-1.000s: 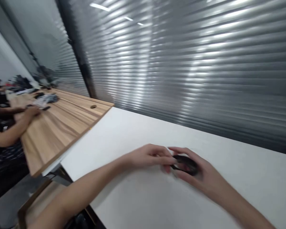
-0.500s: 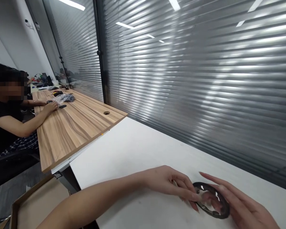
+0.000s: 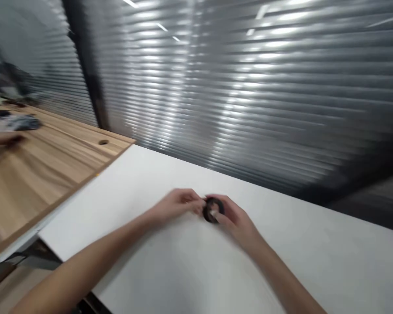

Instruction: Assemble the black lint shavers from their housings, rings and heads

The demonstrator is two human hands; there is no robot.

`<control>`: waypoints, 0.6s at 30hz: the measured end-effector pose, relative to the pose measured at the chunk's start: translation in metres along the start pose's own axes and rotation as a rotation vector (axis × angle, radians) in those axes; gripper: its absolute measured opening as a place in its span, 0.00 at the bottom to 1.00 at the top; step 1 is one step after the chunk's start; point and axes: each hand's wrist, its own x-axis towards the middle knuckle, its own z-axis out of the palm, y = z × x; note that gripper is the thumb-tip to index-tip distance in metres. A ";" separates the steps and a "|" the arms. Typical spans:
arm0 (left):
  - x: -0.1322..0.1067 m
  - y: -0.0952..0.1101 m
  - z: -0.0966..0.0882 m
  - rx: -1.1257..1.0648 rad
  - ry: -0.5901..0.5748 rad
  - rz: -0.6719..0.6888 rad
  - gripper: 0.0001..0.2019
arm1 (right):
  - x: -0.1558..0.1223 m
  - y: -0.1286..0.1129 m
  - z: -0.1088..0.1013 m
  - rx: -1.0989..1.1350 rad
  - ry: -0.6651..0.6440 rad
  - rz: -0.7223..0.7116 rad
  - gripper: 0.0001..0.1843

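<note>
A round dark ring (image 3: 207, 216), open or see-through in its middle, is held up over the white table, blurred by motion. My right hand (image 3: 232, 216) is closed on its right side, with the thumb across the ring's face and the fingers curled behind it. At the left rim, my left hand (image 3: 180, 204) has its thumb and fingers pinched together against the ring. Blur hides exactly how the left fingertips grip.
The white table (image 3: 144, 270) adjoins a wood-topped desk (image 3: 62, 165) with a round cable hole (image 3: 103, 142). Bagged items (image 3: 16, 122) and a co-worker's hand (image 3: 3, 139) are at far left. A ribbed glass partition (image 3: 196, 87) rises behind the table.
The view has swung to the right. Both hands and the ring now appear nearer the middle and farther from the camera. My right thumb has come onto the ring's face.
</note>
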 end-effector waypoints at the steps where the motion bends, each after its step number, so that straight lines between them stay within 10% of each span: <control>1: -0.002 0.002 -0.002 0.004 0.039 0.001 0.25 | 0.001 -0.005 0.003 0.065 0.028 0.036 0.31; 11: -0.019 0.036 -0.015 0.082 0.065 -0.029 0.18 | 0.017 -0.052 0.024 0.229 0.021 0.174 0.44; 18: -0.015 0.023 -0.031 0.208 0.190 -0.077 0.22 | 0.016 -0.045 0.025 0.186 0.024 0.208 0.43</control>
